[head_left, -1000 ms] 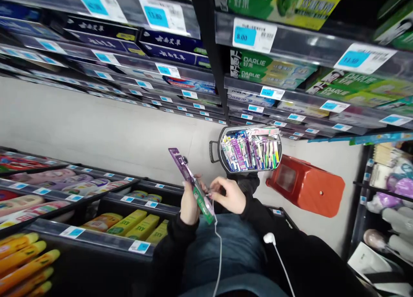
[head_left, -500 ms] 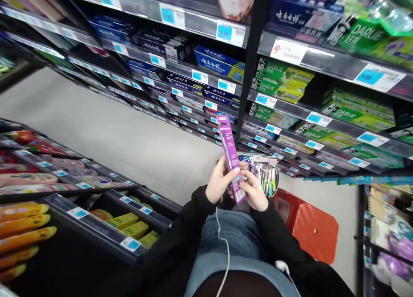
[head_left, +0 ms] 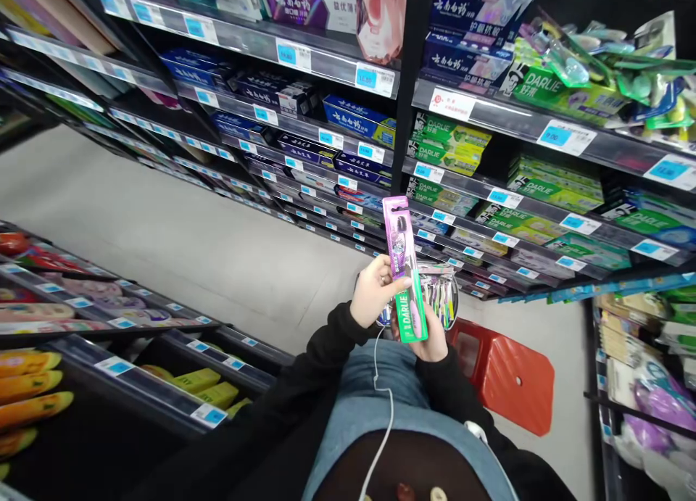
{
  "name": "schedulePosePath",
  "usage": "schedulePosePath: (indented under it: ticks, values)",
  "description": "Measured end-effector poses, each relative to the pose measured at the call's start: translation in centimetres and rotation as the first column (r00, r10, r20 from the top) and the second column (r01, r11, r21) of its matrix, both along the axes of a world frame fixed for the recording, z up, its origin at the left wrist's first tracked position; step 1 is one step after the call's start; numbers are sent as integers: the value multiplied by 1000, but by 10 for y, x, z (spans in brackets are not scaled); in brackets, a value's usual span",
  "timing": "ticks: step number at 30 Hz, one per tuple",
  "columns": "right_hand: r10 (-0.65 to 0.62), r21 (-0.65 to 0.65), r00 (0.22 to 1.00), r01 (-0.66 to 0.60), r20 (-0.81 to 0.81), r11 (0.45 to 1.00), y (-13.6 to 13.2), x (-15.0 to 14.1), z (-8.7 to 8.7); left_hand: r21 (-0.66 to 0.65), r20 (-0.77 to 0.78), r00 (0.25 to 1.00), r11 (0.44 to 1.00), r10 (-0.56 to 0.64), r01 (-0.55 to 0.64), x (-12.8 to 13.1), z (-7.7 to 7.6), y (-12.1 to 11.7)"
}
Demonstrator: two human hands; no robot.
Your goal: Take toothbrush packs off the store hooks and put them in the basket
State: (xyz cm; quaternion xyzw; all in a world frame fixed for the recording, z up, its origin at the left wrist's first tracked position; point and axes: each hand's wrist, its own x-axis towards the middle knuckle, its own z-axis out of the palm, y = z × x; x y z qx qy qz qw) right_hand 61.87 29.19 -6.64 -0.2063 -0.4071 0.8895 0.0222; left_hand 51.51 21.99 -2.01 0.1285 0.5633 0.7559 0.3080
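Observation:
A toothbrush pack (head_left: pixel 403 265), purple at the top and green with DARLIE lettering at the bottom, stands upright in front of me. My left hand (head_left: pixel 373 292) grips its left edge around the middle. My right hand (head_left: pixel 431 336) cups its lower end from beneath and behind. Behind the pack, a basket (head_left: pixel 441 289) filled with several packaged toothbrushes is mostly hidden by my hands.
Shelves of boxed toothpaste (head_left: pixel 451 142) with blue price tags rise ahead and to the right. An orange plastic stool (head_left: pixel 508 374) sits on the floor at the right. Low shelves with yellow packs (head_left: pixel 204 381) run along the left. A white earphone cable (head_left: pixel 380 407) hangs over my lap.
The pack has turned so its printed face shows and stands more upright. My view has tilted upward towards the shelves, so the basket is now mostly covered by my hands.

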Motion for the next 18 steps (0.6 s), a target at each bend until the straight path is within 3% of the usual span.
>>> schedulePosePath:
  ticks: [4, 8, 13, 18]
  values:
    - [-152, 253, 988, 157, -38, 955, 12, 15, -3, -52, -80, 996, 998, 38, -42, 1, -1, 1]
    - [-142, 456, 982, 182, -121, 871, 18, 24, 4, -108, -138, 990, 993, 41, -56, 3, -2, 0]
    - [-171, 537, 976, 217, -135, 815, 13, 26, 11, -53, -122, 992, 998, 26, -33, 4, 0, -1]
    - [-198, 516, 970, 242, -139, 822, 8, 24, 15, -33, -94, 995, 999, 17, -21, 3, 1, -2]
